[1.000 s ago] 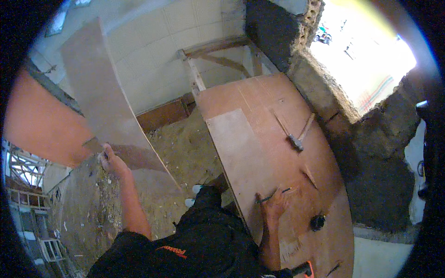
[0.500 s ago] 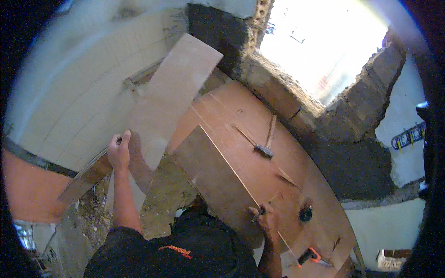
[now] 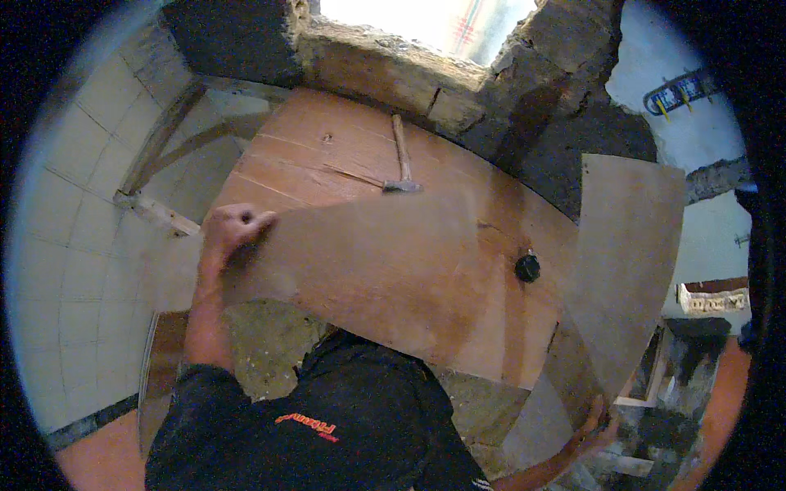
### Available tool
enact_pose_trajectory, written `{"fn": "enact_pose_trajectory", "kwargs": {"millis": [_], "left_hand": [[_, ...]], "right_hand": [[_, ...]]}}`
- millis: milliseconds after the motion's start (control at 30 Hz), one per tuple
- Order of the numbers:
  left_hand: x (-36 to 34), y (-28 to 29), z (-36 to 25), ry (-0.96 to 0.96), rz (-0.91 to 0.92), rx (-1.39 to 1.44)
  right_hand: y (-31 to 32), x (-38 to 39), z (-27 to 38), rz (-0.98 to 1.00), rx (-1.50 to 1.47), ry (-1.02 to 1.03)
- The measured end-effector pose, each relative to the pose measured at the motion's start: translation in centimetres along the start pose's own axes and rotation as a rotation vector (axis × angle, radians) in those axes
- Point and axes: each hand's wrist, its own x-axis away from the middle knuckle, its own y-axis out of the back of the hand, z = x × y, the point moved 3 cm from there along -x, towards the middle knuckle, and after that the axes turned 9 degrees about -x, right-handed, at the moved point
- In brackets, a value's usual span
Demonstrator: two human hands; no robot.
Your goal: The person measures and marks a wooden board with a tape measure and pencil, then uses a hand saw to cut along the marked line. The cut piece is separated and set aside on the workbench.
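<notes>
Left hand [image 3: 233, 231]: fingers curled on a thin brown wooden sheet [image 3: 368, 254]. Right hand [image 3: 591, 424]: at a tall tan rectangular panel [image 3: 629, 262], finger closure unclear. We judge: board-handling, calling for steady support.

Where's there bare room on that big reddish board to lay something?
The board's far-left corner, beside the wooden frame. Crowded: around the hammer and thin stick, and nearer, under the panel in the left hand.

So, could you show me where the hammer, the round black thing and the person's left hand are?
Hammer [image 3: 402, 152]: head view, on the wooden handle.
Round black thing [image 3: 528, 268]: head view, middle of its dark body.
Left hand [image 3: 226, 232]: head view, about the middle of the hand.
</notes>
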Motion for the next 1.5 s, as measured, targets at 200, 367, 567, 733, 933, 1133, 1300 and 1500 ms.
{"fn": "enact_pose_trajectory", "kwargs": {"millis": [200,367,567,733,933,1133,1300,1500], "left_hand": [[-4.4,-10.7,-10.7,-0.524,0.386,-0.18],[-4.8,-15.2,-14.9,-0.674,0.591,-0.184],[-4.7,-19.6,-12.7,-0.593,0.519,-0.256],[-1.7,-17.7,-11.7,-0.745,0.008,-0.09],[5.9,-15.3,-7.6,-0.265,-0.191,0.286],[9.3,-16.3,4.3,0.461,-0.145,1.006],[11.1,-12.4,5.8,0.524,-0.193,1.419],[14.1,-10.6,2.1,0.57,0.297,1.336]], "right_hand": [[-0.3,4.8,0.0,0.022,-0.014,0.004],[-2.3,7.9,1.9,0.035,-0.054,0.093],[-6.5,9.4,5.5,0.099,-0.262,0.118],[-10.2,9.7,9.6,0.193,-0.208,0.18],[-14.4,13.5,16.8,0.386,-0.525,0.261],[-17.3,18.5,22.0,0.474,-0.5,0.556],[-18.0,21.9,23.1,0.617,-0.423,0.688],[-17.0,24.5,23.7,0.869,-0.677,0.584]]}}
